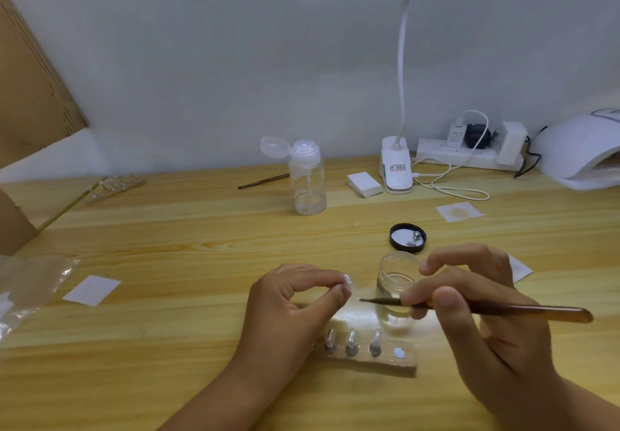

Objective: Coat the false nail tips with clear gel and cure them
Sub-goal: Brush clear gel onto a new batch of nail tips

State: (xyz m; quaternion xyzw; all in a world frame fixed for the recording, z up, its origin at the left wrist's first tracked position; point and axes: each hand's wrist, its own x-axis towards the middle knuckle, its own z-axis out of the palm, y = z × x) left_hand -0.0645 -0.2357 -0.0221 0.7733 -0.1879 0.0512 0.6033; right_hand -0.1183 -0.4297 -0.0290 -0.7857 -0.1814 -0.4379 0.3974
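My left hand (pixel 295 299) pinches a clear false nail tip (pixel 347 279) between thumb and fingers. In my right hand (pixel 469 299) is a thin brown brush (pixel 503 310), its dark tip pointing left, just short of the nail tip. Behind the brush stands an open glass jar of clear gel (pixel 397 278). Near the front edge lies a wooden holder strip (pixel 402 362) with three nail tips on metal stands (pixel 352 341) and one bare metal disc. The white curing lamp (pixel 583 152) sits at the far right.
The jar's black lid (pixel 407 237) lies behind it with small metal stands inside. Farther back are a clear pump bottle (pixel 307 177), a second brush (pixel 265 181), a white block, a clip desk lamp (pixel 396 172) and power strip. White paper squares and a plastic bag (pixel 30 286) lie left.
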